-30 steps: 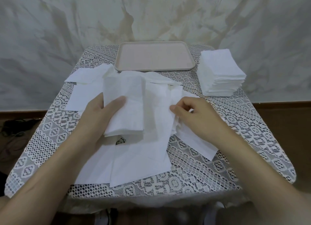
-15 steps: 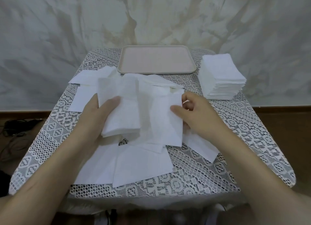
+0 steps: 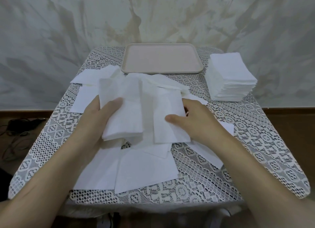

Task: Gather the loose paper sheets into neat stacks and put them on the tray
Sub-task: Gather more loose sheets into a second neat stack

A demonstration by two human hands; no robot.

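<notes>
Several paper sheets (image 3: 122, 118), likely limp and light, sit clamped in our left hand (image 3: 95, 120); our right hand (image 3: 197, 123) pinches another sheet (image 3: 167, 105) at its edge.

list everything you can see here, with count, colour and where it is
tablecloth: one, white lace, covers the whole table top
tray: one, pale pink, far middle of the tablecloth
tall stack: one, white, far right, beside the tray
loose sheets: several, white, overlapping across the middle
bundle: one, white, raised over the loose sheets
sheet: one, white, right of the bundle
cables: a few, dark, floor at left
left hand: grips the bundle
right hand: pinches the sheet
</notes>
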